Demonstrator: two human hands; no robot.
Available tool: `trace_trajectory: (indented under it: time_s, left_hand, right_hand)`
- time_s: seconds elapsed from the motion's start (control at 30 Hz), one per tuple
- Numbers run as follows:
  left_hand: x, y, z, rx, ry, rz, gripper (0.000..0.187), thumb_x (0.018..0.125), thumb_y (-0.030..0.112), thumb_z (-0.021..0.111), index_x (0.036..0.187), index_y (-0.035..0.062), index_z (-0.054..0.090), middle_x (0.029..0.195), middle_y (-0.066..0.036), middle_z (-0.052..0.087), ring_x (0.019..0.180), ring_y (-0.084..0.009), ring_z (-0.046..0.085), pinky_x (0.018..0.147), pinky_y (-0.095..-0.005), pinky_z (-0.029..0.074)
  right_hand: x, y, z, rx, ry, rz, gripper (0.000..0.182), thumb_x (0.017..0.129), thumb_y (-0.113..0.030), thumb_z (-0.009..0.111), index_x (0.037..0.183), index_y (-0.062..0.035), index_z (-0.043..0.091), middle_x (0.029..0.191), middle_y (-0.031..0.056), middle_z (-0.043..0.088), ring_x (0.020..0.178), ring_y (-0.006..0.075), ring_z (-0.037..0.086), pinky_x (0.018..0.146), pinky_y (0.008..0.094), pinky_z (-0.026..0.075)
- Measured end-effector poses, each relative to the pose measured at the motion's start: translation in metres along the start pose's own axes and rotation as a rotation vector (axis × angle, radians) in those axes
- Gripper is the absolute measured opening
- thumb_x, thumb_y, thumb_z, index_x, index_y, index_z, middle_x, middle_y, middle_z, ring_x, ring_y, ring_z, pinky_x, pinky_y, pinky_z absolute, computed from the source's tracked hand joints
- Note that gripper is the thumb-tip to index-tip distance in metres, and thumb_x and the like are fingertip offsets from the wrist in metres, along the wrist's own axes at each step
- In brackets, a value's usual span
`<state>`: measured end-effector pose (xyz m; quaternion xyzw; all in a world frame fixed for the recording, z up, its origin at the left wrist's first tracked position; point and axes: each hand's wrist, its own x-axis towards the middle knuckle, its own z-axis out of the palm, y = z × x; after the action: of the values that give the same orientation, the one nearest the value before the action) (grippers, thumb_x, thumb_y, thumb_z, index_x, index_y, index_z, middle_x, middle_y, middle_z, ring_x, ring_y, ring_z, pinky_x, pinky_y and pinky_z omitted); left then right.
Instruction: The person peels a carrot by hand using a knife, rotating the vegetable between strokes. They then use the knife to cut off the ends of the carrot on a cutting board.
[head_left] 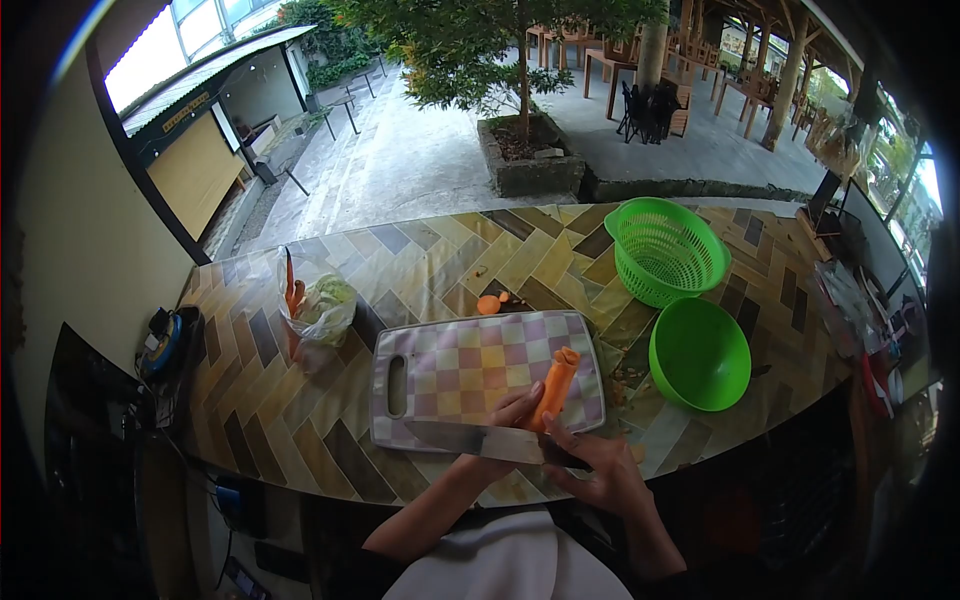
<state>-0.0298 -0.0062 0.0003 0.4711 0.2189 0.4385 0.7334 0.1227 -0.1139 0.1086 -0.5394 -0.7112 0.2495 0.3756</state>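
- The left hand [515,412] grips a peeled orange carrot [556,388], propped on the checked pastel plastic cutting board [460,370];
- the right hand [600,465] is closed round a long steel knife [475,440], blade lying flat across the board's near edge;
- a green plastic bowl [700,355] sits just right.

Left hand [515,410] grips carrot [555,388] over checkered cutting board [470,370]; right hand [600,465] holds knife [480,440].
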Motion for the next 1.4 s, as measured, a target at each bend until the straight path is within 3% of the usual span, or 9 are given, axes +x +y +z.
trace_trajectory:
  time_s: [0.07,0.13,0.23,0.33,0.43,0.63,0.73,1.23,1.4]
  left_hand:
    - [0.0,0.012,0.005,-0.187,-0.04,-0.126,0.042,0.098,0.031,0.056,0.126,-0.001,0.056,0.112,-0.011,0.064,0.103,-0.0172,0.064,0.088,-0.0271,0.053]
    - [0.005,0.044,0.014,-0.464,-0.111,-0.388,0.041,0.098,0.031,0.056,0.123,-0.0011,0.057,0.109,-0.01,0.064,0.1,-0.0162,0.064,0.085,-0.0274,0.054]
    - [0.008,0.048,0.019,-0.414,-0.101,-0.44,0.04,0.099,0.034,0.054,0.12,-0.0006,0.057,0.104,-0.008,0.064,0.092,-0.0137,0.065,0.078,-0.0268,0.055]
    - [0.005,0.066,0.041,-0.323,0.025,-0.46,0.032,0.099,0.038,0.056,0.105,0.0068,0.059,0.088,0.001,0.06,0.075,-0.0065,0.061,0.064,-0.022,0.051]
    - [0.004,0.062,0.035,-0.326,-0.006,-0.436,0.033,0.099,0.038,0.055,0.107,0.0063,0.059,0.09,0.0,0.06,0.076,-0.0066,0.061,0.065,-0.0222,0.051]
    - [0.004,0.061,0.033,-0.326,0.028,-0.466,0.033,0.099,0.038,0.056,0.106,0.0058,0.059,0.089,0.001,0.061,0.077,-0.0064,0.062,0.065,-0.0221,0.051]
    - [0.004,0.062,0.029,-0.332,-0.051,-0.448,0.033,0.099,0.038,0.056,0.107,0.0056,0.059,0.088,0.001,0.061,0.077,-0.0064,0.061,0.066,-0.0222,0.051]
    - [-0.003,0.061,0.04,-0.291,0.037,-0.447,0.037,0.099,0.039,0.055,0.113,0.0047,0.059,0.09,0.0,0.062,0.08,-0.0064,0.061,0.068,-0.0216,0.051]
    - [-0.004,0.064,0.039,-0.25,-0.025,-0.454,0.039,0.098,0.04,0.056,0.113,0.0043,0.06,0.091,0.0,0.063,0.079,-0.0077,0.061,0.068,-0.0221,0.051]
  right_hand:
    - [0.0,0.0,0.0,-0.023,0.009,-0.001,0.065,0.085,-0.025,0.072,0.144,-0.0168,0.046,0.091,0.0134,0.07,0.078,0.0267,0.07,0.072,0.0354,0.054]
    - [0.001,-0.001,0.001,-0.054,0.017,0.002,0.069,0.079,-0.016,0.076,0.142,-0.0128,0.049,0.09,0.0122,0.071,0.078,0.0253,0.07,0.074,0.0335,0.056]
    - [0.002,0.001,0.002,-0.085,0.041,-0.034,0.069,0.077,-0.013,0.077,0.14,-0.0127,0.051,0.084,0.0108,0.069,0.072,0.0247,0.069,0.069,0.0331,0.055]
    - [0.002,0.004,0.006,-0.15,0.078,-0.063,0.068,0.076,-0.012,0.077,0.139,-0.013,0.053,0.084,0.0104,0.069,0.07,0.0244,0.068,0.065,0.0324,0.055]
    - [0.002,0.001,0.007,-0.266,0.074,-0.057,0.067,0.075,-0.012,0.077,0.138,-0.0125,0.054,0.084,0.0102,0.069,0.07,0.0241,0.068,0.064,0.032,0.055]
    - [0.005,-0.001,0.009,-0.077,0.15,-0.031,0.065,0.076,-0.011,0.077,0.137,-0.0108,0.055,0.084,0.0104,0.068,0.068,0.024,0.067,0.064,0.0333,0.054]
    - [0.004,0.002,0.009,-0.103,0.116,-0.034,0.066,0.076,-0.012,0.077,0.138,-0.0106,0.054,0.085,0.0116,0.068,0.07,0.0252,0.068,0.066,0.0347,0.055]
    - [0.004,0.002,-0.001,-0.133,0.072,-0.014,0.067,0.077,-0.011,0.077,0.139,-0.01,0.052,0.087,0.014,0.07,0.073,0.0255,0.069,0.068,0.0329,0.055]
    - [0.003,-0.002,-0.001,-0.016,0.155,-0.005,0.067,0.076,-0.01,0.077,0.139,-0.0111,0.053,0.09,0.0137,0.07,0.074,0.0247,0.069,0.068,0.0323,0.054]
